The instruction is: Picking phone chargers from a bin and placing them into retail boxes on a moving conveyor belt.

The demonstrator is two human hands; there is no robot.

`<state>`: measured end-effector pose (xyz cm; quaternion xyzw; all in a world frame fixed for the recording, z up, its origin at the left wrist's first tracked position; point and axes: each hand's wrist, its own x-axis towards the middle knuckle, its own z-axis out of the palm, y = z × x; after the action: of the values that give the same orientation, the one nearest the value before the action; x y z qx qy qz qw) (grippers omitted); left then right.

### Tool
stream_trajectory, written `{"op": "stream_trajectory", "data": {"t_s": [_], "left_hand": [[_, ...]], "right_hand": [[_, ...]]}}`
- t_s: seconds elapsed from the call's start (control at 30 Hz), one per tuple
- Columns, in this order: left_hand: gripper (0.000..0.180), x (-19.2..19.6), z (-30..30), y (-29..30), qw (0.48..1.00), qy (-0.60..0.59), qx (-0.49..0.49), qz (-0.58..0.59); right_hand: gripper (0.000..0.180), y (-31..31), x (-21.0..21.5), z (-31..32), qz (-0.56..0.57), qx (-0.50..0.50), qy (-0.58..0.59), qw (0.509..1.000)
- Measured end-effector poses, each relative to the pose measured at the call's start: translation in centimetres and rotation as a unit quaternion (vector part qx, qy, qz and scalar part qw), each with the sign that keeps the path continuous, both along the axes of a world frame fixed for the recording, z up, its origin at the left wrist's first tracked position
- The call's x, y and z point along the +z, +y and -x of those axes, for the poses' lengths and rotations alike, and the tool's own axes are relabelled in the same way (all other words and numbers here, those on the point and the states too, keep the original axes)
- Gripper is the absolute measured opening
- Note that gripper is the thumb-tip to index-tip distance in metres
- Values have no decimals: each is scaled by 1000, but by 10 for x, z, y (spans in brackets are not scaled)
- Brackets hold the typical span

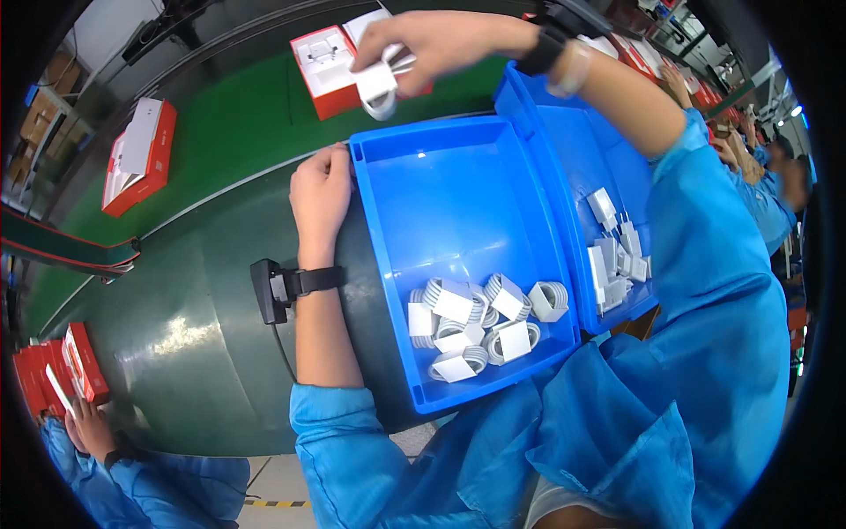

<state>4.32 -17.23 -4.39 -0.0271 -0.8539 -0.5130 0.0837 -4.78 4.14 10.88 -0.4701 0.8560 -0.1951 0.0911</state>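
My right hand [432,44] is pinched on a white coiled charging cable [377,88] with a paper band round it. It holds the cable above the near edge of an open red-and-white box [324,66]. My left hand [322,189] lies in a loose fist beside the far left corner of a blue tray [377,238], and nothing shows in its fingers. Several more banded cables [454,300] lie in the tray's near end. To its right, a second blue tray [577,238] contains several white charger plugs [617,256].
Another open red-and-white box [139,159] stands farther left on the green belt [233,115]. A dark green worktop [203,309] runs along this side. At lower left, a co-worker's hand [91,428] is by red boxes [66,370]. Other people work at far right.
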Motion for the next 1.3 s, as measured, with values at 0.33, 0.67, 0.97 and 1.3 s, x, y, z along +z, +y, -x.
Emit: {"op": "stream_trajectory", "data": {"t_s": [0.33,0.67,0.97,1.3], "left_hand": [[43,11,0,4,999,-29,9,-19],[44,12,-10,0,1000,10,7,-21],[38,-15,7,-2,998,15,-4,-54],[42,-18,17,0,993,24,-70,-89]], "right_hand": [[60,-32,-54,95,-82,-80,-34,993],[12,-34,-54,70,-164,-50,120,978],[36,39,18,16,-66,-30,84,994],[56,213,-23,-192,-340,-291,-119,886]]}}
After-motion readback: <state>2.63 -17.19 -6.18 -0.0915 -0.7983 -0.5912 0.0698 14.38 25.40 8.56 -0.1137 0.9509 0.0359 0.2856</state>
